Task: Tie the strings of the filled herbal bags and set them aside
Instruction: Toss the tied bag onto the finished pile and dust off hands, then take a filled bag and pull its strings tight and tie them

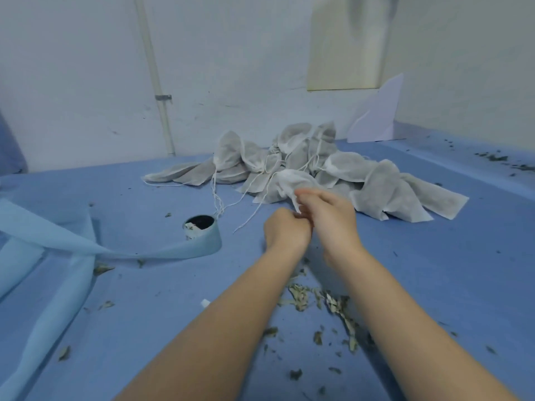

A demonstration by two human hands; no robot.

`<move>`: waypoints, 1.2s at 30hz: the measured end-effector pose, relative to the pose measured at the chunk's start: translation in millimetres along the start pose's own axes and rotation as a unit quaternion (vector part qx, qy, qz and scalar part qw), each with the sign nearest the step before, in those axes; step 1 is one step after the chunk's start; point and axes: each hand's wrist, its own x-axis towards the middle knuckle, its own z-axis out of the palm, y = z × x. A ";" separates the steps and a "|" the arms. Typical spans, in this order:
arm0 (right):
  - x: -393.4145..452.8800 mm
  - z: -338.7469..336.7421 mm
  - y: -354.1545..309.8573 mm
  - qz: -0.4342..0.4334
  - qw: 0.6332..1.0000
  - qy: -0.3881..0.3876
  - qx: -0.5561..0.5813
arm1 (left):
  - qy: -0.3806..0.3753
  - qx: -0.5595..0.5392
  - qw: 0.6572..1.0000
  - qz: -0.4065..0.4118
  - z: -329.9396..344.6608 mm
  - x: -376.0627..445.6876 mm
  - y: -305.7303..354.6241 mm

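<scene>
— Near the middle of the blue table cover (434,270), your two hands meet at one herbal bag (292,180). How do they sit?

— Your right hand (330,218) has its fingers curled on the white mouth of that bag, pinching the cloth. Your left hand (286,230) is a closed fist pressed against the right; it seems to pinch the string, though I cannot tell for sure, since the string end is hidden between your hands.

— Where is the bag itself?

— It lies at the near edge of the pile of grey bags (318,157), touching it, with loose strings (249,221) trailing toward you and to the left.

— What room do you have?

— Your right side is bare blue cover up to the raised edge. To your left, a small cup (199,227) stands wrapped in a fold of light blue cloth (58,238), near the strings. Dried leaf scraps (333,305) lie between your forearms. Behind the pile, the wall (86,82) closes the far edge.
</scene>
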 end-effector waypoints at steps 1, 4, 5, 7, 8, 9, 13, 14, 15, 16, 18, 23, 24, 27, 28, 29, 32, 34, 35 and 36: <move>2.7 -3.6 1.4 0.004 1.000 0.010 -0.007 | -0.002 0.002 1.000 -0.012 4.2 5.6 0.7; 8.0 -9.2 3.0 0.014 0.999 0.038 -0.021 | 0.017 -0.020 0.998 -0.058 14.4 20.1 5.0; 9.9 -10.3 3.2 0.018 0.999 0.043 -0.018 | 0.024 -0.032 0.997 -0.069 17.8 24.8 5.9; 13.1 -12.7 3.3 0.021 0.999 0.049 -0.009 | 0.035 -0.042 0.995 -0.078 23.6 34.1 7.1; 14.0 -13.4 3.2 0.019 0.999 0.049 -0.006 | 0.041 -0.041 0.995 -0.080 25.0 37.1 7.6; 15.0 -13.8 3.8 0.016 0.999 0.047 -0.004 | 0.051 -0.040 0.995 -0.081 26.0 40.0 7.8; 16.4 -13.3 5.3 0.002 0.999 0.043 -0.018 | 0.056 -0.055 0.993 -0.087 26.9 46.3 11.7; 16.5 -13.8 5.1 -0.005 0.999 0.042 -0.030 | 0.052 -0.054 0.993 -0.086 25.9 45.1 13.1; 16.9 -14.7 5.4 -0.015 0.998 0.043 -0.048 | 0.048 -0.046 0.994 -0.082 24.3 43.2 13.4; 16.6 -16.3 5.4 -0.029 0.996 0.045 -0.066 | 0.042 -0.034 0.996 -0.073 22.2 41.1 12.4; 14.3 -18.1 4.1 -0.071 0.991 0.046 -0.103 | 0.032 -0.010 0.999 -0.043 15.1 35.9 8.1; 2.7 -10.8 0.2 -0.192 0.960 -0.012 -0.204 | 0.043 0.012 0.999 0.024 -17.2 17.0 -4.4; 1.2 -10.2 0.4 -0.211 0.951 -0.024 -0.223 | 0.047 0.016 0.998 0.037 -23.8 14.2 -7.0; -0.1 -11.5 2.7 -0.256 0.926 -0.052 -0.274 | 0.042 0.081 0.992 0.092 -43.8 6.6 -14.4; -0.1 -11.6 3.5 -0.263 0.919 -0.057 -0.287 | 0.042 0.110 0.987 0.112 -50.4 4.5 -16.8; -0.3 -11.2 4.4 -0.267 0.914 -0.061 -0.300 | 0.043 0.135 0.981 0.131 -56.9 2.4 -19.5; -0.1 -10.7 7.2 -0.261 0.907 -0.073 -0.322 | 0.045 0.169 0.970 0.168 -75.6 -3.6 -27.4; 1.1 -11.5 10.4 -0.232 0.912 -0.081 -0.330 | 0.047 0.179 0.968 0.170 -85.6 -6.7 -32.1; 1.8 -12.1 12.3 -0.212 0.915 -0.078 -0.335 | 0.047 0.182 0.968 0.166 -89.0 -8.3 -34.1; 2.5 -12.6 14.2 -0.195 0.917 -0.070 -0.341 | 0.047 0.182 0.969 0.158 -91.4 -10.1 -36.5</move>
